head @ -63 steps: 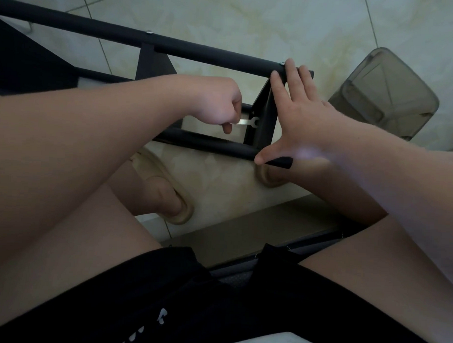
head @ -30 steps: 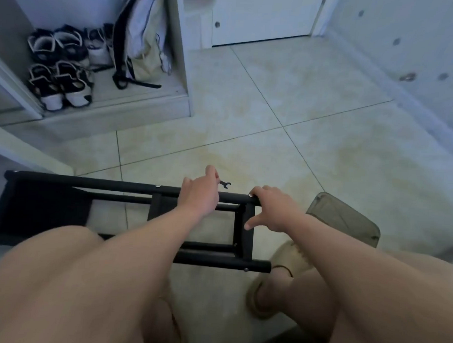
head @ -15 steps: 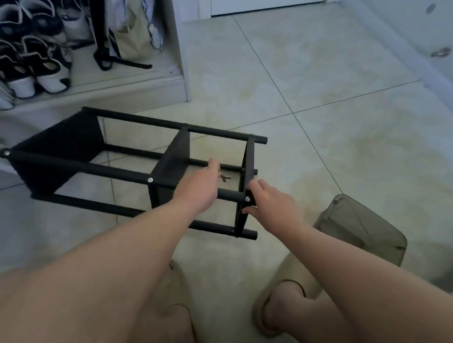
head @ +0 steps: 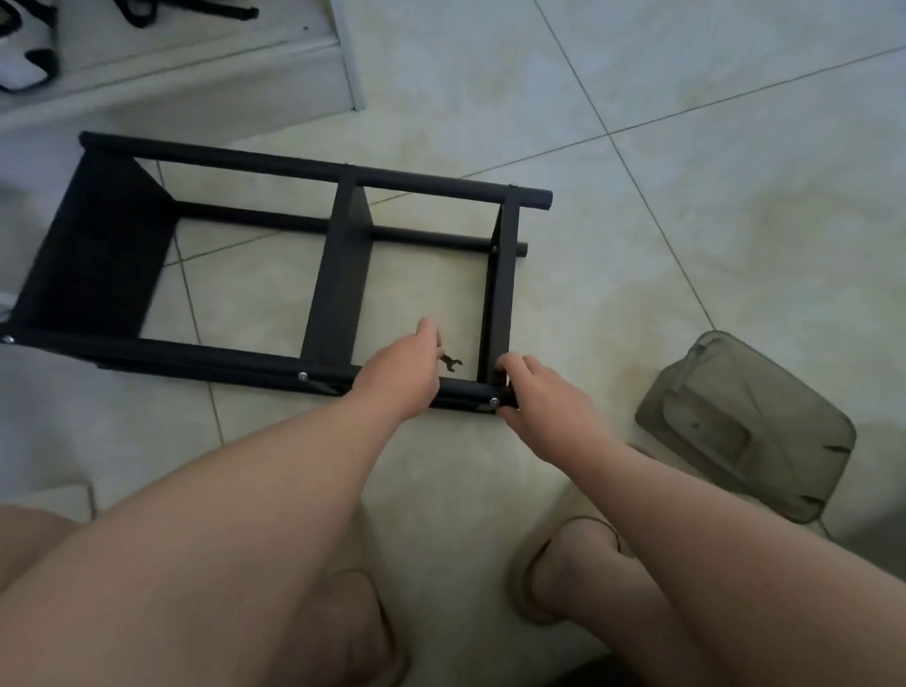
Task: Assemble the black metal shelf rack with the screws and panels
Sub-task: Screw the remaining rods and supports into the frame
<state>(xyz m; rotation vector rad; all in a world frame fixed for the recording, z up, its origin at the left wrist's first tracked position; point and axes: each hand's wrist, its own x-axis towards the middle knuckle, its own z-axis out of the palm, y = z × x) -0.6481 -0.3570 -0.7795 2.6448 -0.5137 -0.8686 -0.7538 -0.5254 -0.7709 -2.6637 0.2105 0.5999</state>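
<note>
The black metal shelf rack (head: pixel 335 267) lies on its side on the tiled floor, its three panels standing between four tubes. My left hand (head: pixel 401 375) rests over the near tube and pinches a small flat wrench (head: pixel 450 362) that pokes out past the fingers. My right hand (head: pixel 539 397) grips the right end of the near tube, where the end panel (head: pixel 497 298) meets it. Silver screw heads (head: pixel 302 376) show along the near tube.
A grey-green plastic stool (head: pixel 746 425) lies tipped over on the floor to the right. A low shoe cabinet (head: pixel 167 71) with shoes and a bag strap stands at the back left. My knees and sandalled feet (head: pixel 550 578) fill the bottom of the view.
The rack has been lowered and rolled over, and lies flatter on the floor. Both hands stay at its near right corner, and my head has risen and tilted further down.
</note>
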